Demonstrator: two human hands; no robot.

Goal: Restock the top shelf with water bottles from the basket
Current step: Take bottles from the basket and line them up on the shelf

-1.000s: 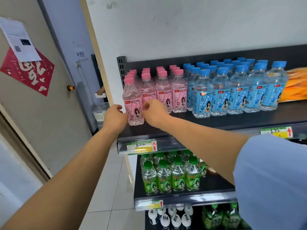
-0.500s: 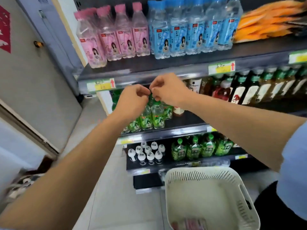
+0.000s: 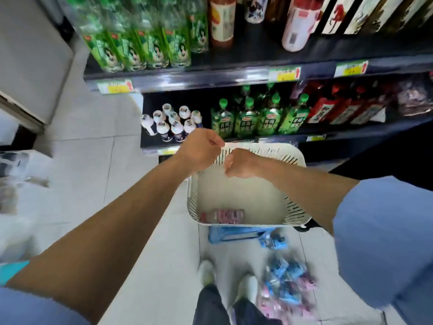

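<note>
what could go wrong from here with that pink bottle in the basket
The pink bottle lies flat at the near wall of the white basket, while the left hand and right hand hover near its far end, so a hurried reach may fumble it. Blurred blue and pink items litter the floor beside the shoes and could cause a trip.

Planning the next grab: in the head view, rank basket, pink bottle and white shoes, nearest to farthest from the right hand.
1. Basket: far rim right beside the right hand.
2. Pink bottle: lying at the basket's near end.
3. White shoes: on the floor, nearer the camera.
</note>
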